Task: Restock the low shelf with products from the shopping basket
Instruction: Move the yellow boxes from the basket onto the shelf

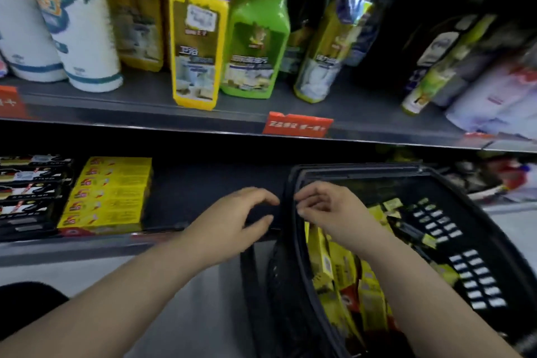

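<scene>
Shopping basket [360,172], lower right, holds loose yellow boxes [340,267]. Low shelf [203,192], centre, has a gap beside the stacked yellow cartons [107,192].
Left hand [232,218]: fingers loosely curved, empty.
Right hand [328,206]: fingers curled at the basket rim, grip unclear.
Step, judged: fetching stock.
Next: reach in, grasp one box.

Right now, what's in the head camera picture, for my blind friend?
The left hand and right hand are at the rim of a black shopping basket of yellow boxes. A yellow stack sits on the low shelf.
</scene>
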